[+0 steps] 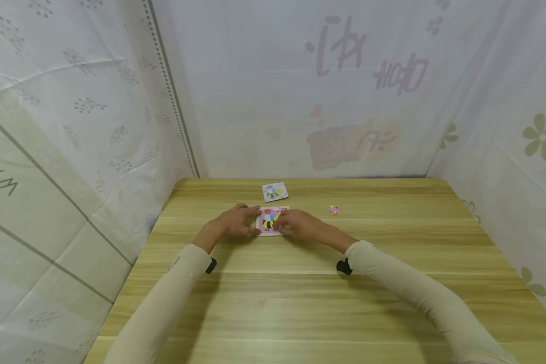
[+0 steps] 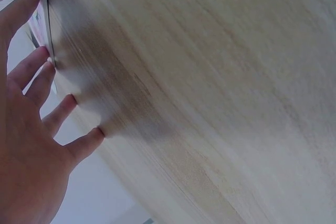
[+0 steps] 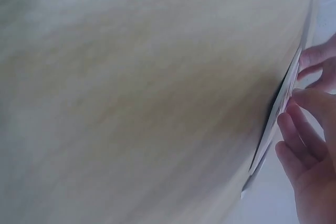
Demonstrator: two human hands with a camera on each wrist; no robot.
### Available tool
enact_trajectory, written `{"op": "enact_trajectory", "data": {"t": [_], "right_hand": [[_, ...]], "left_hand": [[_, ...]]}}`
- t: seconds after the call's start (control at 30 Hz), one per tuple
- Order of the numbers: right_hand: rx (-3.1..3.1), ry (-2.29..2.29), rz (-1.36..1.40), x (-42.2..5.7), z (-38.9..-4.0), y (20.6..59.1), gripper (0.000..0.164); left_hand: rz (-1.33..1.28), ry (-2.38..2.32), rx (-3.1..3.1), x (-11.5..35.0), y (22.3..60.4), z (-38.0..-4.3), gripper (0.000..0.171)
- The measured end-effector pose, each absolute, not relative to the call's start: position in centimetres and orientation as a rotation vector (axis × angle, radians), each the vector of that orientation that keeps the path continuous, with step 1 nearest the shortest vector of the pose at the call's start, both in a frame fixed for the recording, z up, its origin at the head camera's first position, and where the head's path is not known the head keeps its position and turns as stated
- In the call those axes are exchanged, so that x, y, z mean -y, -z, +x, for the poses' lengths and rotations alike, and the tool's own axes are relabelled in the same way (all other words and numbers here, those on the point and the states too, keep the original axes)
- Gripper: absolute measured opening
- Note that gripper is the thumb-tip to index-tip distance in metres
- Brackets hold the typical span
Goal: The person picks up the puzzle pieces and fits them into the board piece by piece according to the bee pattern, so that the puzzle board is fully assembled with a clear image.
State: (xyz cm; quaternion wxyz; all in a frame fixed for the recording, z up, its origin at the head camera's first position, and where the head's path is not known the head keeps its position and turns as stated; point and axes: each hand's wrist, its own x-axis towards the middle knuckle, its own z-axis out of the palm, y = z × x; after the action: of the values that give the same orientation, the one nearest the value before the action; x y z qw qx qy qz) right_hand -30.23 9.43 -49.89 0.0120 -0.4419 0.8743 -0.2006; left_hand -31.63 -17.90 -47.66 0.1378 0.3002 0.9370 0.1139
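A small square jigsaw puzzle (image 1: 266,230) with a pale border and a bee on pink lies flat on the wooden table. My left hand (image 1: 239,221) is at its left side, fingers spread; in the left wrist view the thumb and some fingertips touch the board's edge. My right hand (image 1: 299,224) is over the right part of the puzzle. Its thumb and index finger appear to pinch a puzzle piece, mostly hidden by the fingers. In the right wrist view the right hand (image 3: 310,140) has its thumb tip close against the board's surface.
Behind the puzzle lies a picture card (image 1: 275,191) with a paler bee design. A loose pink and yellow puzzle piece (image 1: 334,210) lies to the right. The wooden table (image 1: 273,303) ends at a patterned curtain (image 1: 255,101) at the back and sides.
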Motion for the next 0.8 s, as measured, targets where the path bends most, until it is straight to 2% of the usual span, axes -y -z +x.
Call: {"op": "enact_trajectory", "data": {"t": [0.43,0.8], "right_hand": [[-2.744,0.853,-1.147,-13.7,-30.8,49.3,0.03],[-2.873,0.783,-1.006,-18.2,-31.3,49.0,0.033]], "left_hand": [[0.824,-0.343,-2.711,17.8,47.6,-31.5,0.076],[0.836,-0.364,-2.71,17.9,47.8,-31.5,0.076]]}}
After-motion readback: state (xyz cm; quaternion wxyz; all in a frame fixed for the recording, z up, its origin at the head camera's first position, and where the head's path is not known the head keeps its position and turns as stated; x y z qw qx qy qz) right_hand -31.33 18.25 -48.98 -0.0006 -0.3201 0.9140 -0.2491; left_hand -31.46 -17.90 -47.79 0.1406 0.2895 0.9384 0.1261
